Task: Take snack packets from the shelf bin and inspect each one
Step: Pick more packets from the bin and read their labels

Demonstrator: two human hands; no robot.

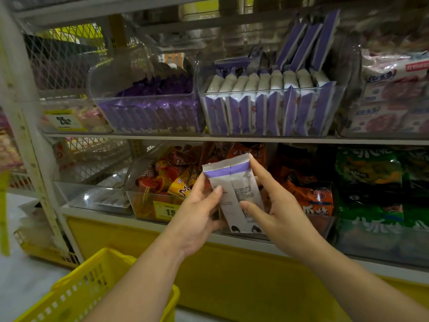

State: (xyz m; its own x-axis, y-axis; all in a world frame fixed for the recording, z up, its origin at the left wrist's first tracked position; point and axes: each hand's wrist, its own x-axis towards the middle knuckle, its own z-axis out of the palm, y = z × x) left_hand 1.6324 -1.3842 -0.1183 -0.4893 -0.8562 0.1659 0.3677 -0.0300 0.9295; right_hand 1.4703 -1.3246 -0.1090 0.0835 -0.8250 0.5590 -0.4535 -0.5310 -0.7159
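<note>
A white snack packet with a purple band under its crimped top edge, back seam and fine print facing the camera, is held upright before the lower shelf, below the clear shelf bin of matching packets. The left hand grips its left edge, thumb across the front. The right hand pinches the right side, index finger stretched to the top corner.
</note>
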